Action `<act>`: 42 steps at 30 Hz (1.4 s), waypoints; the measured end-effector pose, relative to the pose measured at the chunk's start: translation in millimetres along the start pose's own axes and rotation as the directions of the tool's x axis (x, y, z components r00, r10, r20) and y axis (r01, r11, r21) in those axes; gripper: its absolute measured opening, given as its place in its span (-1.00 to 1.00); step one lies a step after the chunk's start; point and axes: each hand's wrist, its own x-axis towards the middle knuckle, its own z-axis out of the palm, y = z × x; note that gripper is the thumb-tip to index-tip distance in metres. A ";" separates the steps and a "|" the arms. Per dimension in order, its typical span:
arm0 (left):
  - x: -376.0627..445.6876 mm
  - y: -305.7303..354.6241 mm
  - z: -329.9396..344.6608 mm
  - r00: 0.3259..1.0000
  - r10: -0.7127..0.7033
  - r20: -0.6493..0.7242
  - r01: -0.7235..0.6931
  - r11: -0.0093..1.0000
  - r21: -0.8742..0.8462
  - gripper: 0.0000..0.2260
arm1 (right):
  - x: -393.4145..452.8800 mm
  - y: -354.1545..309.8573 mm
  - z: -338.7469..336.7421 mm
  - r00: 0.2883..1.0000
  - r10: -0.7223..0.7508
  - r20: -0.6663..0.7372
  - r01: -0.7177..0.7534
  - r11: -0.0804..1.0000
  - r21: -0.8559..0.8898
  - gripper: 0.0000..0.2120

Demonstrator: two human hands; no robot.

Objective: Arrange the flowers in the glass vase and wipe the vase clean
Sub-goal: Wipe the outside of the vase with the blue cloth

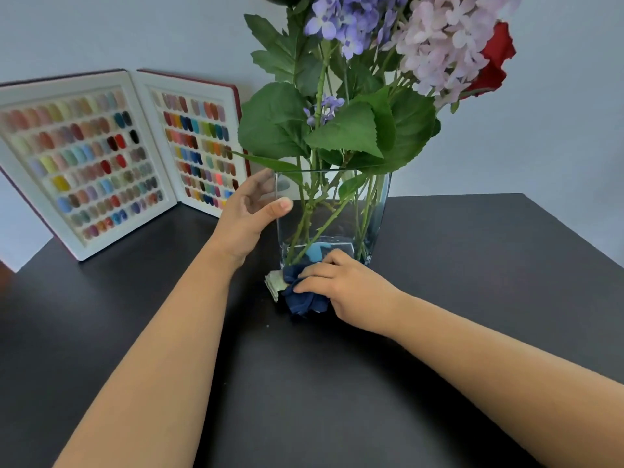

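Note:
A square glass vase (376, 211) stands upright on the dark table (337, 383). It holds flowers (435, 45): purple and pale pink hydrangeas, a red bloom at the right, large green leaves and green stems. My left hand (248, 216) grips the vase's upper left edge, thumb on the front face. My right hand (341, 287) presses a crumpled dark blue cloth (304, 298) against the bottom front of the vase. A pale tag of the cloth sticks out at its left.
An open book of coloured nail samples (111, 157) leans against the pale wall at the back left. The table's right edge runs diagonally at the far right.

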 end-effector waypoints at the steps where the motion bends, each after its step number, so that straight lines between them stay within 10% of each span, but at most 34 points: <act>1: 0.3 0.7 -0.1 1.000 0.000 0.003 0.000 1.000 0.003 -0.16 | -4.8 4.7 -3.0 1.000 0.021 0.011 -0.021 1.000 0.008 -0.51; 30: 3.7 -2.8 4.4 1.000 0.010 -0.024 -0.010 1.000 0.022 -0.33 | -53.6 33.0 -25.5 0.979 0.204 0.003 -0.203 0.974 0.099 -0.56; 42: 7.8 -2.3 9.7 0.998 0.050 -0.044 -0.049 0.998 0.025 -0.33 | 3.4 3.0 -2.1 0.998 0.054 0.036 -0.056 0.997 0.054 -0.56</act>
